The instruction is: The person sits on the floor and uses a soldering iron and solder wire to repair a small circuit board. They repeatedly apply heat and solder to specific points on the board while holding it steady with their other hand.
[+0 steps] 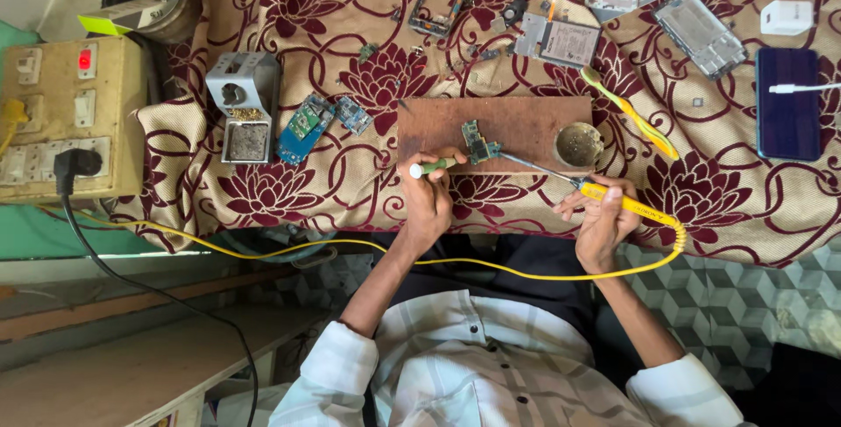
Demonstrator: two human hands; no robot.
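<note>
A small green circuit board (477, 142) lies on a brown wooden block (517, 120) at the table's near edge. My left hand (427, 199) grips a green-handled tool (432, 167) whose tip meets the board's left side. In my right hand (603, 217) is a yellow soldering iron (613, 199), its thin metal tip (534, 167) reaching left to the board. The iron's yellow cord (491, 265) loops across my lap. A round tin of paste (579, 144) sits on the block's right end.
On the maroon floral cloth (727, 199) lie phone frames (701, 35), loose boards (307, 125), a yellow toothbrush (631, 112), a dark phone on charge (787, 103) and an iron stand (245, 107). A switchboard (66, 120) with a black plug stands left.
</note>
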